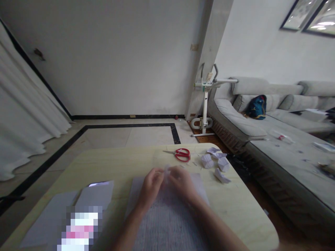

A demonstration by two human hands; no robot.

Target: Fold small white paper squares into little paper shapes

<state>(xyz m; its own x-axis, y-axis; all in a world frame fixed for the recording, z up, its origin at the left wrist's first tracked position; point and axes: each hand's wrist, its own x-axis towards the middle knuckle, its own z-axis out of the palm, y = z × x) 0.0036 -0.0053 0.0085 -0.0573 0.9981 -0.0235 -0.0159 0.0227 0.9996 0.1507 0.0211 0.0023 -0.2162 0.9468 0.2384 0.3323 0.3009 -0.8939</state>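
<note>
Over the near middle of the table, my left hand (152, 182) and my right hand (182, 180) meet with their fingers curled in. Pinched between the fingertips is a small white piece of paper (166, 170), blurred and mostly covered. Below the hands lies a large sheet (167, 223) covered in dense writing or print. Just beyond them rest red-handled scissors (182, 155), blades pointing left. To the right, several crumpled or folded white paper pieces (207, 161) sit in a loose group.
White sheets (49, 216) lie at the left of the table (104, 160), beside a bright, pixelated area. Small paper scraps dot the tabletop near the scissors. Past the right edge stand a grey sofa (288, 153) and a white exercise machine (205, 108). A white curtain (23, 115) hangs at left.
</note>
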